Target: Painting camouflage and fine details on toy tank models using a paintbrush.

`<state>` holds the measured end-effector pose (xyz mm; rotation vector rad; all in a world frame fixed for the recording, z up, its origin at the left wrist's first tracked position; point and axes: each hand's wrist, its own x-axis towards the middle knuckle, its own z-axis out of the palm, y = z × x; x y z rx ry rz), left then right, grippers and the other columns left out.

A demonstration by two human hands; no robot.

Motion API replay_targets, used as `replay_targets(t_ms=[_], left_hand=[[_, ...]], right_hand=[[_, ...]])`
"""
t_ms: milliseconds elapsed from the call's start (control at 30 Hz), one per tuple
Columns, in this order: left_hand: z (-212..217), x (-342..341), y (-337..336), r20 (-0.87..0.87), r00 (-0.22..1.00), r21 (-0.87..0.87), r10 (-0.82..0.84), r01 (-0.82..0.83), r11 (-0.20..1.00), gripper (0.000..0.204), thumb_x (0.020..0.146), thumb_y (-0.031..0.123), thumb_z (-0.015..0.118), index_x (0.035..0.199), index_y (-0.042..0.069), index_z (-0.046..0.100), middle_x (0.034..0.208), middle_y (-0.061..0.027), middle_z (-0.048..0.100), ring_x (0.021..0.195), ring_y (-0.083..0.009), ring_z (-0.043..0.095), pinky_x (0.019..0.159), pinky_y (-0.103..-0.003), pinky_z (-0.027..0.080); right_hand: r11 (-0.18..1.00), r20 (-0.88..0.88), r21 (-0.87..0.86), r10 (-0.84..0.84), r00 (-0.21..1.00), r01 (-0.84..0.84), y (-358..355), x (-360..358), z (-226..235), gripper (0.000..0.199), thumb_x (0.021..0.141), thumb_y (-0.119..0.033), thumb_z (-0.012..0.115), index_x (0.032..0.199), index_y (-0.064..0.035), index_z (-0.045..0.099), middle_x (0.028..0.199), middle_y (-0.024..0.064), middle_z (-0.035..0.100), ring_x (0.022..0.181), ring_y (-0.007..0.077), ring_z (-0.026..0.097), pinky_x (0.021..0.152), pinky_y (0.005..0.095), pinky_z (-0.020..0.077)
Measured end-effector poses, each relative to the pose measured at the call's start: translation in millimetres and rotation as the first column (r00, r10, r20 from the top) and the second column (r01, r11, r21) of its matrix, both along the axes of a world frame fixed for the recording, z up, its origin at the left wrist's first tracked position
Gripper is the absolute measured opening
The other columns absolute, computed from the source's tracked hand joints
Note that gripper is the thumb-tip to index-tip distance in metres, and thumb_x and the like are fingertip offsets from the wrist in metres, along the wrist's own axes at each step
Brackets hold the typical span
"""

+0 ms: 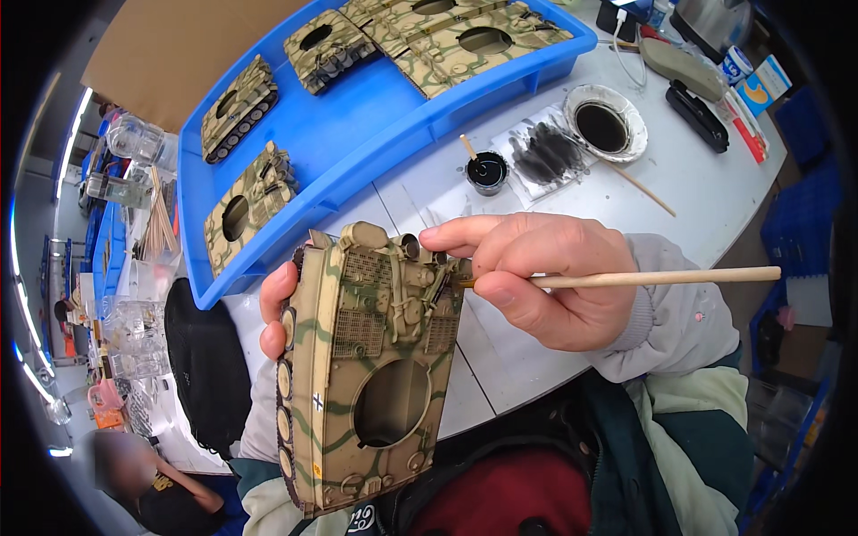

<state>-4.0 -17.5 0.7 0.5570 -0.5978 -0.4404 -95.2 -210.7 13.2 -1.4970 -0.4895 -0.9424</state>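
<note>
At the far right corner of the camouflaged tank hull (366, 344), the right hand (572, 250) is pinching a wooden-handled brush (679, 277) between thumb and fingers (460, 230), its index fingertip reaching forward beside a round dark pipe (411, 247). The bristles are disappearing among the small fittings, so their contact cannot be told. For a clean touch, that index finger should be bracing lightly on the hull, with the wrist making short, soft strokes rather than pressing. The left hand (277, 308) is gripping the hull's left side, two fingertips showing; it should be tilting the hull toward the brush and avoiding any wet surface. Beneath its far part, the white tabletop (523, 375) is stretching away. Beyond the right hand, a small cup of black liquid (487, 186) and a smudged paper (550, 152) are sitting ready; blotting there would be guarding against flooded recesses. Far left, a blue tray (357, 165) is holding other hulls (261, 189).
</note>
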Motion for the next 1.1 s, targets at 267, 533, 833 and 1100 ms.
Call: replay_targets(t_ms=[267,533,833,1100], left_hand=[[1.3,1.5,0.1,0.077,0.994,-0.084,-0.071,0.078,0.993,0.064,0.089,0.046,0.028,0.125,-0.006,0.036,0.123,-0.0290,0.044,0.108,-0.0375,0.052,0.092,-0.053,0.045],[3.7,2.7,-3.6,0.090,0.993,-0.092,-0.083,0.091,0.992,0.066,0.088,0.045,0.027,0.125,-0.009,0.035,0.120,-0.0305,0.046,0.107,-0.0362,0.053,0.093,-0.050,0.045],[-1.3,6.0,-2.6,0.160,0.986,-0.092,-0.050,0.065,0.994,0.064,0.088,0.044,0.028,0.123,-0.009,0.036,0.121,-0.0305,0.045,0.109,-0.0358,0.052,0.094,-0.050,0.044],[3.1,1.9,-5.2,0.127,0.989,-0.077,-0.078,0.088,0.993,0.064,0.088,0.045,0.028,0.123,-0.008,0.036,0.121,-0.0299,0.046,0.108,-0.0356,0.053,0.093,-0.050,0.045]], right_hand=[[0.979,-0.027,-0.158,0.127,0.992,-0.130,-12.3,-2.3,5.5,0.011,0.083,0.010,0.051,0.093,0.0056,0.049,0.073,0.0148,0.058,0.079,0.0333,0.063,0.080,0.0489,0.0515],[0.982,-0.051,-0.149,0.105,0.993,-0.112,-12.3,-5.2,5.5,0.011,0.083,0.010,0.050,0.094,0.0056,0.048,0.073,0.0146,0.058,0.080,0.0335,0.063,0.079,0.0482,0.0523],[0.999,0.016,-0.036,-0.037,0.999,0.037,-0.3,0.0,4.7,0.014,0.077,0.003,0.064,0.073,-0.0005,0.051,0.060,0.0069,0.051,0.060,0.0249,0.061,0.066,0.0342,0.0553],[0.979,0.031,-0.172,0.116,0.993,-0.109,-12.9,-0.3,6.4,0.014,0.082,0.010,0.051,0.094,0.0040,0.048,0.068,0.0114,0.056,0.063,0.0226,0.058,0.080,0.0520,0.0509]])
